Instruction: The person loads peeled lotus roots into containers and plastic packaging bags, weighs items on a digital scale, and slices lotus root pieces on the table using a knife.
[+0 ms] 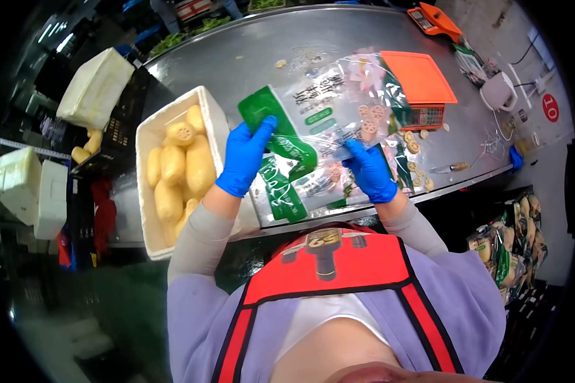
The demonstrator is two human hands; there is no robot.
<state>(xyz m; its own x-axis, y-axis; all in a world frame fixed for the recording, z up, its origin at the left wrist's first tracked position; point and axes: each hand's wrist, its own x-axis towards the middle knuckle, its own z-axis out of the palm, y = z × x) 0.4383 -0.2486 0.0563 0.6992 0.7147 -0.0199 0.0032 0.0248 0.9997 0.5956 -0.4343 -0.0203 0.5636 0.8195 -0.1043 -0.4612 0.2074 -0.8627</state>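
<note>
Metal table (217, 51), gloved hands (244, 153) holding plastic bag (322, 105)

Two blue gloves (243, 158) (370, 172), two orange scales (418, 76) (436, 22), one knife (459, 166), one red apron (329, 265), one desk (236, 57), one round red sign (550, 108)

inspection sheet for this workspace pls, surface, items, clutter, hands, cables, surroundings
surface: metal table, scattered scraps
things: printed bag between both hands; more bags beneath; foam box of pale, peeled-looking lotus roots
clutter: root slices and wooden-handled tool right of the bags; orange scale behind the slices
grippers: left hand holds the bag's green end; right hand grips its near edge; both blue-gloved
cables: dark cable by the right wall
surroundings: stacked foam container at left, filled bags at lower right
</note>
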